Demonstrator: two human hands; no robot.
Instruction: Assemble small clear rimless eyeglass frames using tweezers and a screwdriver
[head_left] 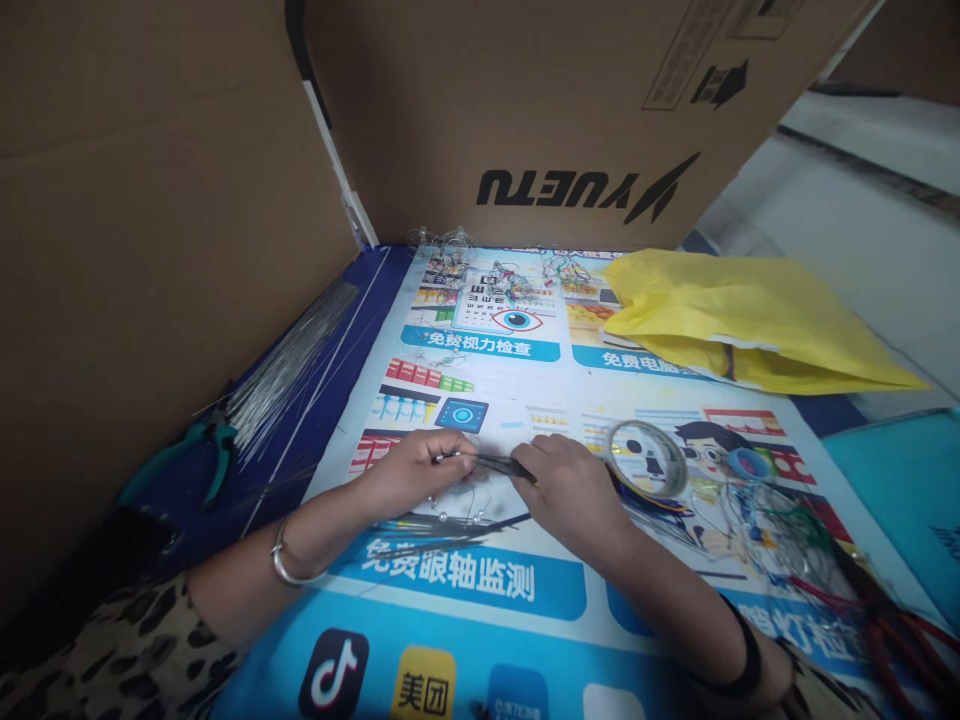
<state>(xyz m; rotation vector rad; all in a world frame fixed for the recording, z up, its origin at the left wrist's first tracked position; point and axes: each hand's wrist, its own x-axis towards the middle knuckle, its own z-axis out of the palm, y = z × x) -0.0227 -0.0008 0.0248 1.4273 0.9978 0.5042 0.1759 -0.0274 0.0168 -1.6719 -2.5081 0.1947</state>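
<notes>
My left hand point(424, 470) is pinched closed on a thin wire strung with small pearly beads; a loop with white beads point(442, 517) hangs below its fingers. My right hand point(570, 492) is closed around the dark end of some thin wires point(495, 464), which stretch across to the left fingertips. Below both hands, a bundle of loose dark wires point(450, 535) lies on the printed sheet point(525, 395). Right of the right hand stands a roll of clear tape point(645, 458), with blue and yellow strands point(652, 505) under it.
Teal-handled pliers point(176, 462) and a fan of silver wires point(289, 360) lie at left. Cardboard point(525, 110) walls the back and left. A yellow bag point(750, 325) rests at back right. Tangled wire point(795, 535) and red-handled scissors point(904, 635) are at right. Small wire pieces point(510, 283) lie farther back.
</notes>
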